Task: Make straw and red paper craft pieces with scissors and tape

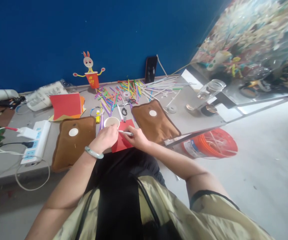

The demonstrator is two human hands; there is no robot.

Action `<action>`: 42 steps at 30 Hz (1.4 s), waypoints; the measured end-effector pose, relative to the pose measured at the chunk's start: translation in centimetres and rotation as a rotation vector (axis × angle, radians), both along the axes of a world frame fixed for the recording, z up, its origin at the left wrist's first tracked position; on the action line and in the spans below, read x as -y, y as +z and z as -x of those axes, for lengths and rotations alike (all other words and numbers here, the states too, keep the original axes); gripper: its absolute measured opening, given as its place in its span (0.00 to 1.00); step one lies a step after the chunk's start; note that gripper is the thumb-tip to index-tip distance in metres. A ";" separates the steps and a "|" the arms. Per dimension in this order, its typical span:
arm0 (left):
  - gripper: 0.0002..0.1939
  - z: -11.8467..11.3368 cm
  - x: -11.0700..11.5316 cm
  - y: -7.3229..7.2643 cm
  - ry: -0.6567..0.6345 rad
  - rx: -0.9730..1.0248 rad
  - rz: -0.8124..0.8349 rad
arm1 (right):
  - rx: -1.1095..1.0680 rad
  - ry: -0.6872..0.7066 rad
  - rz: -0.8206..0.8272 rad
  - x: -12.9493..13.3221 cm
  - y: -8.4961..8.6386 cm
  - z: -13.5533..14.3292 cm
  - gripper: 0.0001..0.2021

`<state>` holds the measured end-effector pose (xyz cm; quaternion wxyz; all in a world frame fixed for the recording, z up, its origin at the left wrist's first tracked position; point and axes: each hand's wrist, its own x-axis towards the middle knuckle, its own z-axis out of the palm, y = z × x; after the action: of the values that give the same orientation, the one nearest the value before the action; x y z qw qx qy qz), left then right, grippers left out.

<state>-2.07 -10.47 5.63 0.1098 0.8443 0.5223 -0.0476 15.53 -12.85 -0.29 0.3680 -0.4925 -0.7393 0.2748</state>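
Observation:
My right hand [138,137] grips a white pen [126,133], its tip pointing left toward my other hand. My left hand [108,136], with a pale bangle [94,152] on the wrist, has its fingers bent against the near side of a white round cup or lid [111,122]; whether it pinches something is hidden. Beneath both hands lies a red sheet of paper [121,145] at the table's front edge. Scissors [124,111], a marker [120,112] and a yellow glue bottle [98,116] lie just beyond.
Brown pads [66,143] flank the work spot. Colourful sticks [133,90] and a red cup with a rabbit figure [92,80] are behind. A power strip [37,143] with cables is left; a glass cup [212,87] and orange bucket [201,143] are right.

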 end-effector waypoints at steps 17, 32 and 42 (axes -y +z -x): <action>0.17 0.0 -1.3 2.2 0.019 -0.017 0.223 | 0.407 0.265 -0.426 2.3 -3.0 2.8 0.11; 0.14 0.0 -2.5 3.0 0.036 0.023 0.375 | 0.723 0.280 -0.334 2.1 -1.0 5.3 0.15; 0.15 -0.3 -2.3 3.1 0.052 -0.024 0.332 | 0.756 0.311 -0.249 1.9 0.6 5.6 0.14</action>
<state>-1.79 -8.21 8.74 0.2426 0.8003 0.5301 -0.1404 9.94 -14.79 0.34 0.0818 -0.3929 -0.9152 0.0360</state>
